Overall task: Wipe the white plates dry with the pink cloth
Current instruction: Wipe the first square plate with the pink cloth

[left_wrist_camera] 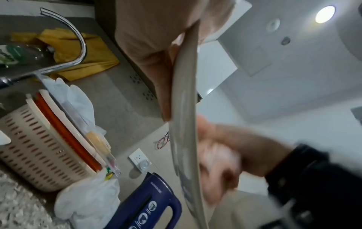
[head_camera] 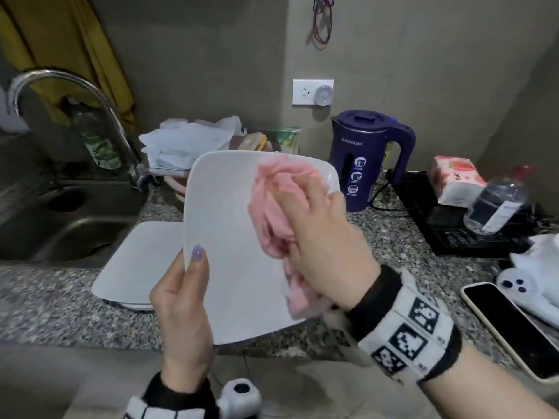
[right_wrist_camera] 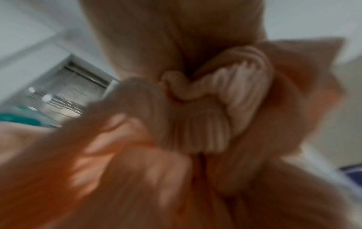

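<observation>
One white plate [head_camera: 230,237] held, perhaps two stacked plates [head_camera: 136,267]

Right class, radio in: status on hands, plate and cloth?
Left hand grips held plate by its edge. Right hand presses bunched pink cloth on its face. More plates stacked below. Nothing blocking.

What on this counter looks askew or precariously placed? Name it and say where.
The clear plastic bottle at the right leans tilted on the black appliance beside the tissue pack instead of standing upright. Nothing looks spilled or broken. The held white plate, the pink cloth and the stacked plates look fine.
</observation>
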`<state>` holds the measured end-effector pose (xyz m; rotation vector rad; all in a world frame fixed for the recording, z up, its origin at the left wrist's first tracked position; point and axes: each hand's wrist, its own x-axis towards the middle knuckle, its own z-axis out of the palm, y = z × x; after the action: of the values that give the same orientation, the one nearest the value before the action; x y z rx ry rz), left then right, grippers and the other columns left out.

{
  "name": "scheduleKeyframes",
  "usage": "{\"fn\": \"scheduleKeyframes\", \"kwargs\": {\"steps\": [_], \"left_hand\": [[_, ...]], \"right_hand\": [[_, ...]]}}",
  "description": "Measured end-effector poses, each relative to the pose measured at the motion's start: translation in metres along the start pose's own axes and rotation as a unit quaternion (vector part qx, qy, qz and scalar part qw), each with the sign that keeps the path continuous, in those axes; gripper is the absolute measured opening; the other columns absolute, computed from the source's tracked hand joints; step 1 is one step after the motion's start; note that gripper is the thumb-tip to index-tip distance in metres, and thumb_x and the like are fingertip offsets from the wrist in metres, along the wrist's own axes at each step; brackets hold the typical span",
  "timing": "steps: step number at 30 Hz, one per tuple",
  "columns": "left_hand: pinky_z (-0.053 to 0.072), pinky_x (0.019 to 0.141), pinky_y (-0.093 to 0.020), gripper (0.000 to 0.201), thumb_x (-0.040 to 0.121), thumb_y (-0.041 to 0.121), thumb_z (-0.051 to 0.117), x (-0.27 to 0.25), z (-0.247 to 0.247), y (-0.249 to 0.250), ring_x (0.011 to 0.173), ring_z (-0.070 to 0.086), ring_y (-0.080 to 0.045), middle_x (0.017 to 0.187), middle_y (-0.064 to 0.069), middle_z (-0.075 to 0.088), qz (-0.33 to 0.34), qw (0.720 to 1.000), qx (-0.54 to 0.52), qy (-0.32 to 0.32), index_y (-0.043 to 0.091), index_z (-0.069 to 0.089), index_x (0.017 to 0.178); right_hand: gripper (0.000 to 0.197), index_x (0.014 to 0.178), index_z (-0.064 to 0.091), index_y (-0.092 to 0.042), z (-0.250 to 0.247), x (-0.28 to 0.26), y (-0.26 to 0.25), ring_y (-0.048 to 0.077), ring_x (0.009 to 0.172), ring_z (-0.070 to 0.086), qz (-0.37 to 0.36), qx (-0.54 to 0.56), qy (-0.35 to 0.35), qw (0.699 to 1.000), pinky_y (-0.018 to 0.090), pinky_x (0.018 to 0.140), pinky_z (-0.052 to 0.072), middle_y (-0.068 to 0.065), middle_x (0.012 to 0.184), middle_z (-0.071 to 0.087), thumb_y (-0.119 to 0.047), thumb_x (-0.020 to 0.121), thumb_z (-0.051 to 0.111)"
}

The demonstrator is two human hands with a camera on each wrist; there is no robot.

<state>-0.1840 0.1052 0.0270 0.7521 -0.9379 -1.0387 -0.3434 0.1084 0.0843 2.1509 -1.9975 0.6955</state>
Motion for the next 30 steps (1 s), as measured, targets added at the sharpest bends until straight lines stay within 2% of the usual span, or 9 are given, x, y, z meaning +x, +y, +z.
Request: {"fn": "scheduleKeyframes", "kwargs": {"steps": [3, 8, 11, 14, 16, 20, 22, 25, 30], "left_hand": [[0.052, 0.072, -0.014, 0.026, 0.098, 0.011, 0.045, -0.002, 0.004, 0.002, 0.086, 0.067, 0.001, 0.089, 0.014, 0.075, -0.003, 1.000, -0.014, 0.008, 0.018, 0.069, 0.102], [0.052, 0.074, -0.015, 0.041, 0.097, 0.011, 0.046, 0.005, 0.002, -0.001, 0.085, 0.066, -0.001, 0.086, 0.014, 0.074, -0.005, 1.000, 0.005, 0.007, 0.033, 0.079, 0.084], [0.052, 0.076, -0.016, 0.034, 0.090, 0.020, 0.049, 0.003, -0.003, 0.005, 0.086, 0.066, -0.001, 0.086, 0.015, 0.074, 0.002, 1.000, 0.005, -0.008, 0.036, 0.079, 0.084], [0.051, 0.077, -0.015, 0.033, 0.088, 0.022, 0.050, -0.001, -0.005, 0.011, 0.088, 0.065, 0.000, 0.087, 0.016, 0.074, 0.014, 1.000, 0.000, -0.011, 0.038, 0.078, 0.085], [0.053, 0.087, -0.023, 0.024, 0.091, 0.026, 0.056, -0.001, -0.006, 0.010, 0.097, 0.066, -0.006, 0.094, 0.013, 0.074, 0.003, 1.000, -0.014, -0.003, 0.034, 0.078, 0.090], [0.044, 0.103, -0.040, 0.034, 0.095, 0.033, 0.056, 0.002, -0.011, 0.009, 0.123, 0.058, -0.022, 0.121, 0.001, 0.069, -0.026, 0.999, -0.024, -0.017, 0.014, 0.065, 0.122], [0.044, 0.103, -0.033, 0.047, 0.095, 0.039, 0.046, 0.004, -0.010, 0.010, 0.123, 0.057, -0.013, 0.125, 0.007, 0.067, -0.017, 0.998, 0.029, -0.043, 0.011, 0.055, 0.132], [0.040, 0.110, -0.030, 0.052, 0.092, 0.047, 0.035, 0.008, -0.011, 0.007, 0.125, 0.054, -0.003, 0.131, 0.016, 0.062, -0.044, 0.991, 0.096, -0.088, 0.021, 0.053, 0.134], [0.049, 0.099, -0.034, 0.054, 0.097, 0.053, 0.026, 0.012, -0.009, 0.009, 0.115, 0.063, -0.012, 0.126, 0.004, 0.067, -0.242, 0.959, 0.002, -0.148, 0.025, 0.054, 0.134]], "right_hand": [[0.073, 0.147, 0.018, -0.035, -0.001, -0.015, 0.026, 0.022, 0.101, 0.027, 0.042, -0.026, -0.015, 0.999, 0.033, 0.063, 0.041, 0.001, 0.144, 0.018, -0.016, 0.086, 0.053], [0.076, 0.127, 0.046, -0.038, 0.037, -0.077, -0.028, 0.025, 0.092, 0.059, -0.145, -0.002, -0.115, 0.983, 0.030, 0.049, 0.052, -0.002, 0.127, 0.046, -0.029, 0.052, 0.057], [0.072, 0.126, 0.046, -0.037, 0.031, -0.061, 0.002, 0.022, 0.090, 0.053, -0.047, -0.011, -0.041, 0.998, 0.027, 0.051, 0.039, 0.000, 0.121, 0.049, -0.013, 0.060, 0.061], [0.070, 0.132, 0.038, -0.038, 0.019, -0.047, 0.057, 0.012, 0.108, 0.043, 0.088, 0.124, 0.022, 0.988, 0.030, 0.080, 0.048, -0.004, 0.123, 0.035, -0.013, 0.073, 0.066], [0.065, 0.125, 0.044, -0.036, 0.010, -0.044, 0.076, -0.003, 0.110, 0.047, 0.142, 0.314, 0.022, 0.938, 0.020, 0.092, 0.043, -0.008, 0.122, 0.043, -0.022, 0.071, 0.076], [0.071, 0.105, 0.069, -0.028, 0.002, -0.051, 0.082, 0.016, 0.088, 0.069, 0.217, 0.664, -0.090, 0.710, 0.026, 0.068, 0.055, 0.003, 0.096, 0.072, -0.042, 0.039, 0.093], [0.079, 0.109, 0.068, -0.016, -0.004, -0.054, 0.081, 0.027, 0.083, 0.069, 0.246, 0.686, -0.138, 0.671, 0.035, 0.065, 0.058, 0.021, 0.095, 0.069, -0.033, 0.038, 0.096], [0.061, 0.121, 0.055, -0.003, -0.016, -0.051, 0.082, 0.033, 0.093, 0.064, 0.260, 0.648, -0.112, 0.707, 0.036, 0.075, 0.056, 0.033, 0.115, 0.058, -0.007, 0.066, 0.081], [0.028, 0.100, 0.063, -0.008, -0.031, -0.054, 0.085, 0.016, 0.065, 0.064, 0.275, 0.622, -0.087, 0.728, 0.021, 0.055, 0.052, 0.012, 0.079, 0.063, -0.004, 0.072, 0.066]]}}
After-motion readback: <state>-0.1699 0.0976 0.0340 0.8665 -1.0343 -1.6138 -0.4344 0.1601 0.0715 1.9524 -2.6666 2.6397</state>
